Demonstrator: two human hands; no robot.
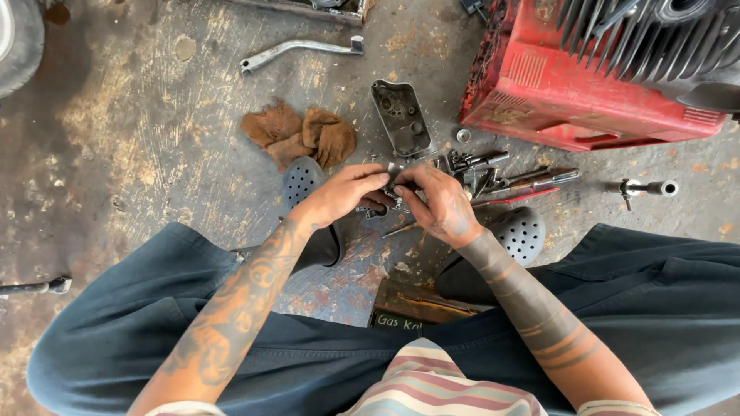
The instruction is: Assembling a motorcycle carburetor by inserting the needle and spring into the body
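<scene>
At the centre of the frame a small metal part (388,202) was held between both hands, low over the floor. The left hand (343,194) was closed on it from the left, fingers curled over the top, and the right hand (441,204) was pinched on it from the right, fingertips meeting those of the left; the part itself was mostly hidden by the fingers, so its shape could not be told. For such close work a good grip would probably be kept by steadying the piece with one hand while the other did the fine turning or pressing, and by holding it low, so that anything dropped would land close by.

Just right of the hands a cluster of tools (501,176) and small metal pieces was laid, with a red-handled tool among them. Above the hands a grey metal cover (401,117) was set open side up, and a brown rag (301,132) was bunched to its left. A red engine housing (586,85) was stood at the upper right, and a bent metal lever (297,51) was laid at the upper middle. Dark perforated clogs (518,231) were worn below the hands on the stained concrete floor (123,154)
</scene>
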